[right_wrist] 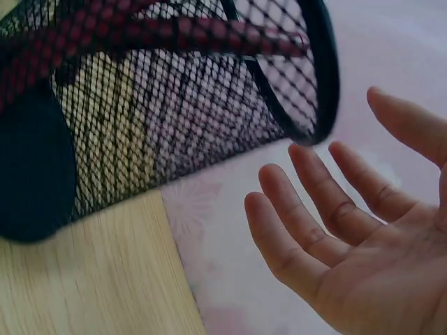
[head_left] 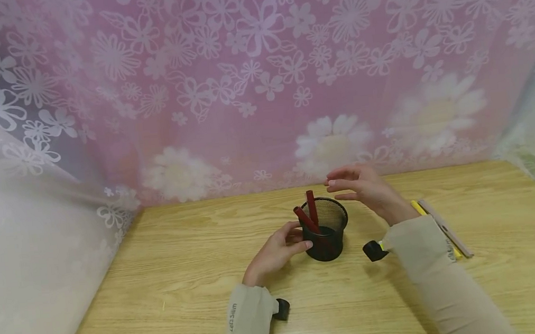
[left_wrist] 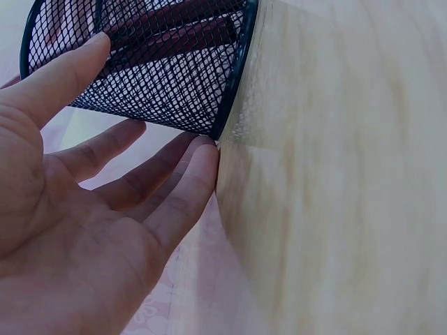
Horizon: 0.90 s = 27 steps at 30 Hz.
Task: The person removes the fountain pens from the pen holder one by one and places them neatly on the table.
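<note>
A black wire-mesh pen holder (head_left: pixel 328 247) stands upright on the wooden table, with two dark red pens (head_left: pixel 312 208) leaning inside it. My left hand (head_left: pixel 274 255) holds the holder from its left side; in the left wrist view the thumb (left_wrist: pixel 73 70) lies against the mesh (left_wrist: pixel 164 87) and the other fingers curve round the far side. Over the holder's right rim hovers my right hand (head_left: pixel 368 189), holding nothing. Its fingers (right_wrist: pixel 307 244) are spread and slightly bent, close to the rim in the right wrist view.
Beside my right forearm lie a yellow stick-like item (head_left: pixel 416 207) and a thin greyish strip (head_left: pixel 447 230), both partly covered by the sleeve. A pink flowered cloth (head_left: pixel 243 110) hangs behind the table (head_left: pixel 172 281), and pale cloth (head_left: pixel 31 251) borders the left side.
</note>
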### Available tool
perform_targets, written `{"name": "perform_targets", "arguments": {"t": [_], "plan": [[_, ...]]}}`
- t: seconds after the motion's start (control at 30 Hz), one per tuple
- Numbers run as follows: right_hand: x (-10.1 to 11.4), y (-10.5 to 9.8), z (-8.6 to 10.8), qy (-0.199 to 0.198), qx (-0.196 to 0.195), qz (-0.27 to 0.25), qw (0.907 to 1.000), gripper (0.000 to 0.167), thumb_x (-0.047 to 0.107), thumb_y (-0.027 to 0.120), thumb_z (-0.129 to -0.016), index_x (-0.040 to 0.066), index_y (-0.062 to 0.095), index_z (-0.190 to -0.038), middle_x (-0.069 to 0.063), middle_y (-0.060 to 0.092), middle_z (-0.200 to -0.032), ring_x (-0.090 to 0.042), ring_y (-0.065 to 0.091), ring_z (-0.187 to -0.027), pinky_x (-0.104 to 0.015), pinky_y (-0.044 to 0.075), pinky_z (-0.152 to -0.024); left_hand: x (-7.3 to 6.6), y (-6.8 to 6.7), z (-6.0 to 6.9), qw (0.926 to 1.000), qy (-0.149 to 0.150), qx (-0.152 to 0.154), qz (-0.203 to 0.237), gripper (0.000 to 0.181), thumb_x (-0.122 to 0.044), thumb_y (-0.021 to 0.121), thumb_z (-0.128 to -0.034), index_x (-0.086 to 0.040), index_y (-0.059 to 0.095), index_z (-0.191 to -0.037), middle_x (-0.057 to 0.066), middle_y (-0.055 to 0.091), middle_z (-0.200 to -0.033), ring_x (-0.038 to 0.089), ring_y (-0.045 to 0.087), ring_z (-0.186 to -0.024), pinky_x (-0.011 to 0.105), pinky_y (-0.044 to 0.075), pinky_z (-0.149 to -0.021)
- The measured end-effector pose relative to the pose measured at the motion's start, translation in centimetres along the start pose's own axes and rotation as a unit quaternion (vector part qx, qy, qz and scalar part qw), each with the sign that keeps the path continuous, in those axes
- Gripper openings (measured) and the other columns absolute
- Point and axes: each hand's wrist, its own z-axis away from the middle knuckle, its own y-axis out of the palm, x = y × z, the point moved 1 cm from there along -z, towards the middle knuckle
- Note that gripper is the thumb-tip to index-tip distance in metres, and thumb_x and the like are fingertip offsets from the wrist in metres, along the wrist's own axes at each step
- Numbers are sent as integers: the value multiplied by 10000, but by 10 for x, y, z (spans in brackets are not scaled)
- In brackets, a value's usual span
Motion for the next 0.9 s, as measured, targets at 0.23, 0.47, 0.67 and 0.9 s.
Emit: {"name": "perform_targets", "arguments": {"t": [0.23,0.47,0.67,0.9], "plan": [[-2,13,-4,254,334,157,9990,408,206,653,-1014,-43,567,-1325,-238,572,-1368,-336,577,-1221,-620,322,-1100,1,1,1,10000,-46,22,27,547,-219,678,-1000,-52,483,-1483,116,614,-1320,285,584,-1224,468,461,-1031],[0,17,-7,320,327,191,9988,434,219,672,-999,-42,575,-1331,-134,654,-1266,-306,593,-1203,-657,285,-1100,1,1,0,9999,-89,18,137,533,-238,676,-1002,-81,494,-1477,93,629,-1303,265,583,-1228,479,444,-1048],[-3,23,-9,303,347,-18,9989,395,166,679,-990,-60,594,-1303,-31,715,-1096,-338,503,-1254,-609,324,-1088,0,1,0,9999,-101,-1,116,535,-248,673,-1004,-88,493,-1482,93,626,-1310,267,578,-1232,483,443,-1048],[-10,26,-14,68,469,-149,9988,351,71,640,-997,-129,597,-1283,-20,722,-1063,-208,638,-1050,-582,371,-1078,-1,1,2,9998,-74,3,161,528,-240,675,-1003,-90,498,-1477,93,609,-1338,272,573,-1244,489,442,-1050]]}}
